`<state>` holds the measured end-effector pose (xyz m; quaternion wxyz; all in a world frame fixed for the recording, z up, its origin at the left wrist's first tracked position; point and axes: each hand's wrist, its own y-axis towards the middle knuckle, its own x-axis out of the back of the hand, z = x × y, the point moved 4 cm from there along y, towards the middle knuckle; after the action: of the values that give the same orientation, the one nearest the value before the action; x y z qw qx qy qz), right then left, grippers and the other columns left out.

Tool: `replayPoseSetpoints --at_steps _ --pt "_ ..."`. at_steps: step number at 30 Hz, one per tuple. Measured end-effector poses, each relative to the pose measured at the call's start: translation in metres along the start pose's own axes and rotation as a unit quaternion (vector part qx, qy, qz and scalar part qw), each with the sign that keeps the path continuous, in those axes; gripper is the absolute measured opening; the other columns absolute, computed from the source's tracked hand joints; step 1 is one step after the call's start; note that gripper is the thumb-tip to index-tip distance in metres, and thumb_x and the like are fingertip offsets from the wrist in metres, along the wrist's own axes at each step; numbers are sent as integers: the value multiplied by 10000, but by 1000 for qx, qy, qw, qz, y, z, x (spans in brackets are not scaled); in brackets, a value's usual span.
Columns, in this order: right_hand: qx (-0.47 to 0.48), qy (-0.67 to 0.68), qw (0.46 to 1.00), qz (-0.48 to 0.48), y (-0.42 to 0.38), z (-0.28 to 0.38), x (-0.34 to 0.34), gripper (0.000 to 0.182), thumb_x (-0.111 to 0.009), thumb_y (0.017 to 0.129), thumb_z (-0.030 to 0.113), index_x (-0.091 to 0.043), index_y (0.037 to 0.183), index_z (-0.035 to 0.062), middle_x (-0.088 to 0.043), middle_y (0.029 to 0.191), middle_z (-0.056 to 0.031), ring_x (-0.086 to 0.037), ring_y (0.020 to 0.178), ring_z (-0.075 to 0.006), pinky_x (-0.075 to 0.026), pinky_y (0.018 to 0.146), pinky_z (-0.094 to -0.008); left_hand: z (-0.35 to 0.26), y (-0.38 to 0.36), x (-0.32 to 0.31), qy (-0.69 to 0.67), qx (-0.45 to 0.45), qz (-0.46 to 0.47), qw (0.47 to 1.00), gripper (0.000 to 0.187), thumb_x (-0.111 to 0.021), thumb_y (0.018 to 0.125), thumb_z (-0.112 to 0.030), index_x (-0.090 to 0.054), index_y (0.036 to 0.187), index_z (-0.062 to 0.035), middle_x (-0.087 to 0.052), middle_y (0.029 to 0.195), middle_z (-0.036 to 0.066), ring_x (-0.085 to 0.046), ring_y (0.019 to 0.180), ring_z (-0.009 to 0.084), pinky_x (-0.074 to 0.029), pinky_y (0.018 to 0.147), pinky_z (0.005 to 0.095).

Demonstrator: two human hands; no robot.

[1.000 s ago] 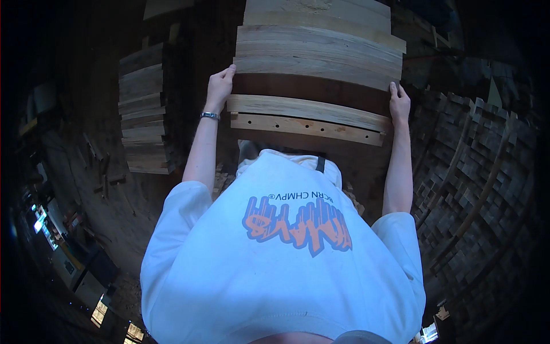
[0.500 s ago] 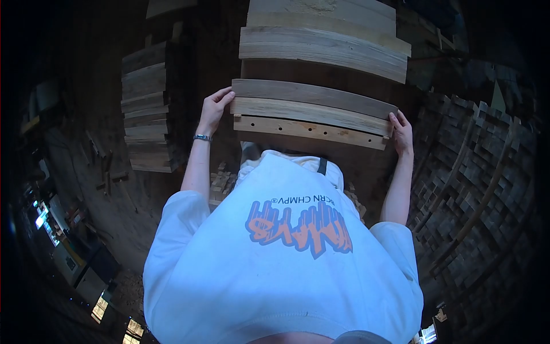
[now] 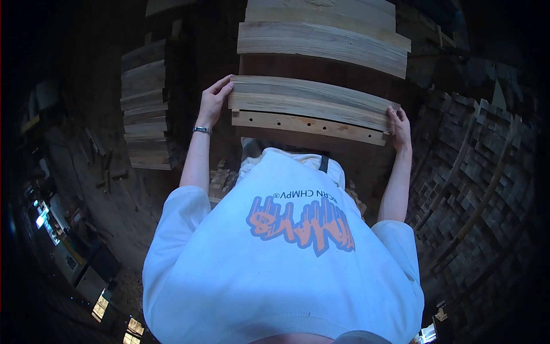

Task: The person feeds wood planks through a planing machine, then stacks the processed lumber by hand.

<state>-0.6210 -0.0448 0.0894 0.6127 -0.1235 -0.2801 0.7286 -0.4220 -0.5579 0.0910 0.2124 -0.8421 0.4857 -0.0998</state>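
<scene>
A long wooden board [image 3: 314, 97] lies crosswise in front of my body, its striped grain facing up. My left hand [image 3: 214, 102], with a banded watch or bracelet at the wrist, grips its left end between thumb and fingers. At the opposite end, my right hand [image 3: 400, 124] pinches the board's right corner. Just nearer to me, along the board's front edge, runs a pale wooden strip [image 3: 292, 124] with several dark round holes, a thin dark gap between them.
Beyond the held board lie more wide planks [image 3: 321, 45] side by side. A stack of boards [image 3: 144, 109] stands on the left. Rows of piled wood blocks [image 3: 458, 166] fill the right side. Scrap pieces [image 3: 109, 172] lie on the floor at left.
The board between my hands has turned, so its dark upper face no longer shows and a lighter striped face does. Both hands have shifted slightly and stay at its ends.
</scene>
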Motion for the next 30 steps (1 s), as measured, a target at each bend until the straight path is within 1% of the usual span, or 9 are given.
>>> replayPoseSetpoints --at_steps 2,4,11,17,21,23,25,27,30 --pt "-65 -6 997 35 -6 -3 0 379 -683 864 288 -581 1130 38 -598 1088 -24 -545 993 -117 -430 851 -271 -3 -1 9 15 18 -4 1000 381 -656 878 -177 -587 1199 17 -628 1151 121 -591 1046 156 -462 930 274" --pt "-70 11 996 56 -12 -1 -1 348 -649 888 299 -620 1103 27 -611 1066 -24 -558 972 -101 -448 822 -254 -3 -2 14 18 135 66 989 413 -646 885 -178 -554 1217 49 -611 1174 128 -581 1075 169 -467 947 293" --pt "-26 -29 995 90 -3 -7 6 344 -625 905 284 -619 1119 15 -626 1013 -12 -576 934 -86 -467 802 -238 -4 2 19 60 152 77 984 402 -665 869 -180 -577 1182 56 -637 1115 128 -606 1028 183 -495 920 312" --pt "-27 -12 995 93 -7 -2 2 352 -671 865 354 -652 1027 42 -629 907 35 -533 841 -47 -398 752 -201 11 10 19 -53 146 136 978 422 -642 884 -167 -528 1227 50 -606 1157 100 -579 1058 150 -463 932 272" --pt "-68 -39 989 126 8 2 6 407 -644 863 444 -615 1048 83 -537 790 74 -471 706 -51 -398 690 -194 21 20 24 -89 170 195 962 419 -589 913 -211 -497 1245 28 -586 1173 84 -558 1080 150 -438 949 262" --pt "-172 46 981 72 13 25 -1 453 -609 875 481 -599 1077 75 -511 797 71 -453 687 -49 -397 680 -190 18 28 24 -144 231 187 944 427 -592 915 -244 -517 1229 35 -594 1166 93 -569 1065 161 -449 946 282" --pt "-120 -30 992 11 50 41 9 556 -568 894 501 -553 1182 26 -578 947 15 -544 823 -123 -437 780 -273 1 46 16 -76 181 121 973 422 -600 913 -266 -546 1200 39 -606 1147 100 -577 1052 167 -459 939 293" --pt "38 -55 997 -46 71 66 -9 526 -573 901 471 -585 1154 10 -614 931 9 -544 817 -117 -438 745 -281 -19 67 2 -9 127 54 990 421 -607 910 -287 -575 1171 42 -618 1128 108 -586 1039 173 -470 932 305" --pt "96 -214 971 -50 85 85 -26 471 -587 903 437 -629 1100 11 -640 883 0 -532 796 -97 -429 733 -263 -43 80 -20 93 42 -20 995 370 -624 903 -290 -660 1043 50 -668 1017 113 -631 940 175 -516 854 306"
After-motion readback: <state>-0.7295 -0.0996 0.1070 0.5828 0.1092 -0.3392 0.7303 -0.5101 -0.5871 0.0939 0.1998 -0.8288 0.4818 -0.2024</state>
